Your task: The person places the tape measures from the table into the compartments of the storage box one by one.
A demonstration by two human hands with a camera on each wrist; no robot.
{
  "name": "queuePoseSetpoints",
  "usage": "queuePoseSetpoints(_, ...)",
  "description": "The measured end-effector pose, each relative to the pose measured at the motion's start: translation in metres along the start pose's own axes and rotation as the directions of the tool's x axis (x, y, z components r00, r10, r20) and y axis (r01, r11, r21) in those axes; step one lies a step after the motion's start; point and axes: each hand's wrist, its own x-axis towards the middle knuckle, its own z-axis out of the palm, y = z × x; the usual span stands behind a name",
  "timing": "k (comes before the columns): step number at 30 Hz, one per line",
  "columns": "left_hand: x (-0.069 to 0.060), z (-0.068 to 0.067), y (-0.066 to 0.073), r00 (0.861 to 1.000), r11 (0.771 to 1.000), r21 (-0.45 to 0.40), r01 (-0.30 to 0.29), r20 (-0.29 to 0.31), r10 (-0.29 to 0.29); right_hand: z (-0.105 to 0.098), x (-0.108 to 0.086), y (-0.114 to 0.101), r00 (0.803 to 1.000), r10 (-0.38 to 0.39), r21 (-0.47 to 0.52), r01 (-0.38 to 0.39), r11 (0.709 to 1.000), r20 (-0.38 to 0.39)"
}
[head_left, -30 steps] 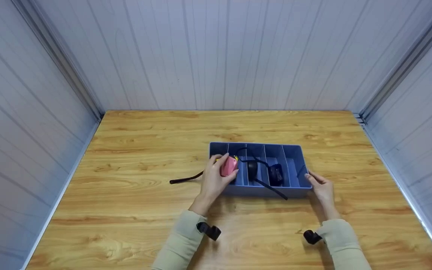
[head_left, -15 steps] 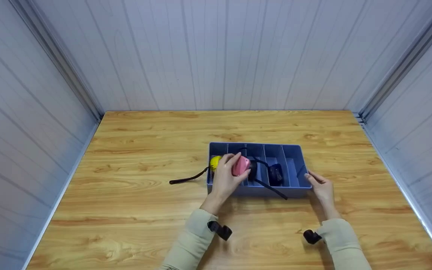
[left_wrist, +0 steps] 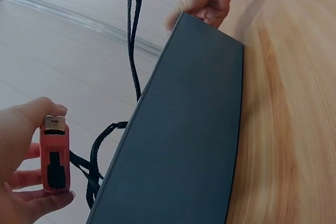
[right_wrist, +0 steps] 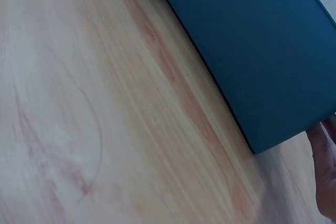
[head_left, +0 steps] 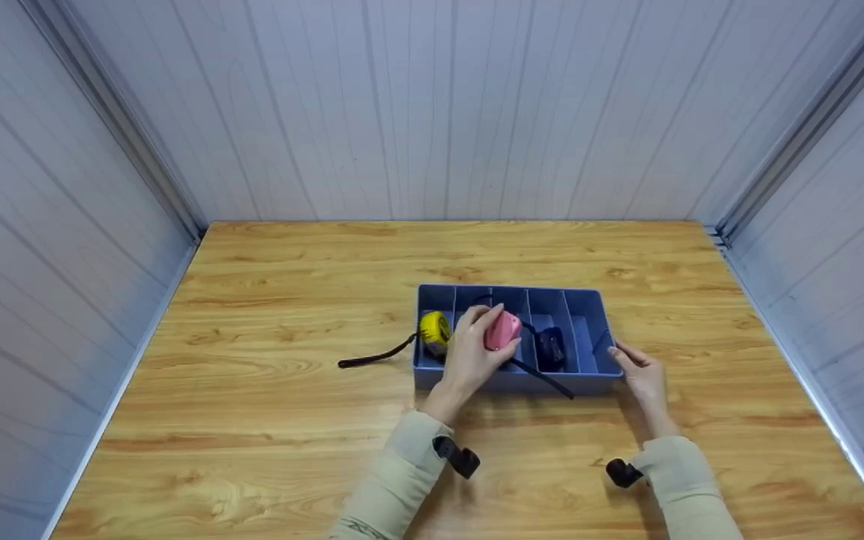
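Note:
My left hand holds a pink tape measure between thumb and fingers over the middle of a blue divided box. The left wrist view shows the metal hook and black lock button of this pink tape measure. My right hand grips the box's right end, thumb on the rim. A yellow tape measure lies in the leftmost compartment. A dark blue tape-measure-like case sits in the fourth compartment. Whatever lies under my left hand is mostly hidden.
A black strap hangs from the yellow tape measure over the box's left side onto the wooden table. Another black strap crosses the front rim. Pale panel walls stand at the back and both sides.
My left hand has moved right along the box with the pink tape measure, uncovering the yellow tape measure and covering the black item near the middle. My right hand stays put.

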Motion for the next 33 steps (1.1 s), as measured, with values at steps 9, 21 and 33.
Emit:
queuePoseSetpoints(9, 0.006, 0.015, 0.009, 0.998, 0.998, 0.005, -0.069, 0.015, 0.069, 0.012, -0.021, -0.023, 0.998, -0.062, -0.228, 0.061, 0.972, 0.003)
queuePoseSetpoints(21, 0.01, 0.034, 0.023, 0.995, 0.997, -0.003, -0.083, 0.05, 0.083, 0.001, -0.005, -0.006, 1.0, -0.021, -0.165, 0.017, 0.986, -0.023)
queuePoseSetpoints(33, 0.017, 0.048, 0.038, 0.989, 0.997, 0.031, -0.076, 0.129, 0.071, -0.001, 0.002, 0.001, 0.999, 0.021, -0.015, -0.021, 1.0, -0.028)
